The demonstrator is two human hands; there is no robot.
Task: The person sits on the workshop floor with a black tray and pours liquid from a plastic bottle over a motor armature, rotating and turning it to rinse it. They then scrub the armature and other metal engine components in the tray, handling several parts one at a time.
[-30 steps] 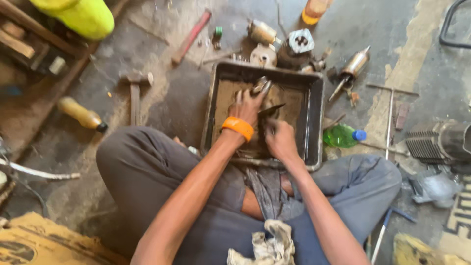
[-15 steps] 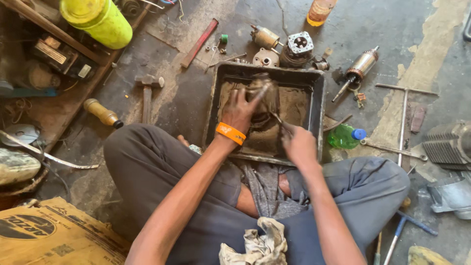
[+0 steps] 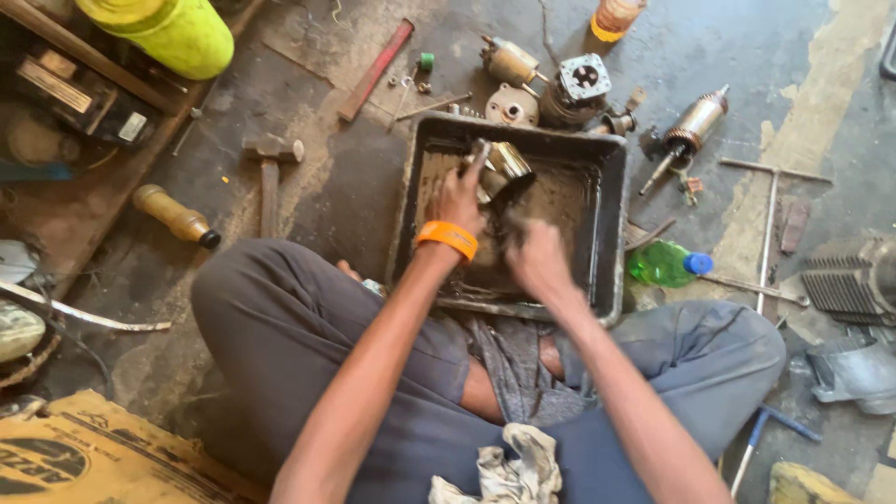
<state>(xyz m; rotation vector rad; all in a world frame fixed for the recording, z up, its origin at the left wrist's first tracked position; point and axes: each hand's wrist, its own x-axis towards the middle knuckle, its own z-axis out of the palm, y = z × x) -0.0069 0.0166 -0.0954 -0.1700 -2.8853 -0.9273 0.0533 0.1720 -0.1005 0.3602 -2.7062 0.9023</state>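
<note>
1. Oily concrete floor [image 3: 308, 201] all round, parts scattered everywhere, and a black tray [image 3: 611, 219] sits just beyond the crossed legs.
2. Risk, as I judge it: that cylindrical metal housing [image 3: 504, 168] looks slick, held tilted over the tray; a wet grip could let it slip and drop.
3. Left hand [image 3: 457, 198], orange wristband [image 3: 447, 238], is closed around the housing.
4. Right hand [image 3: 532, 257] blurred, curled low in the tray; I cannot tell what it holds.
</note>
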